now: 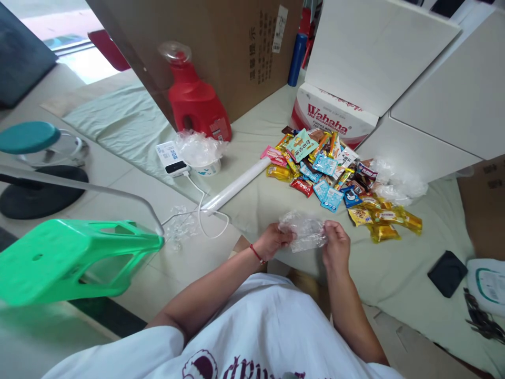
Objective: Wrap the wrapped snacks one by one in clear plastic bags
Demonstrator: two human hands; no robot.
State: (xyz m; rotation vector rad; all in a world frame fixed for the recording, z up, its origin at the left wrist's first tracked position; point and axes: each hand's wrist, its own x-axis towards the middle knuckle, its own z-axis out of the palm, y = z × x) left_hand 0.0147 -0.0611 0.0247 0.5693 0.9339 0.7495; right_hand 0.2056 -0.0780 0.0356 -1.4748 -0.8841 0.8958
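Both hands, left hand [271,241] and right hand [336,245], on clear plastic bag [303,231]

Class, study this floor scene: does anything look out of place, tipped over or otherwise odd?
Yes. The green stool lies on its side on the tiles. Snack packets sit in a loose heap on the sheet. Both hands, left hand and right hand, grip a crumpled clear bag.

A pale green sheet [260,195] covers the floor, carrying a heap of snack packets [327,173], a white roll [236,185], a red detergent bottle [197,102] and a black pouch [447,272] near its right edge.
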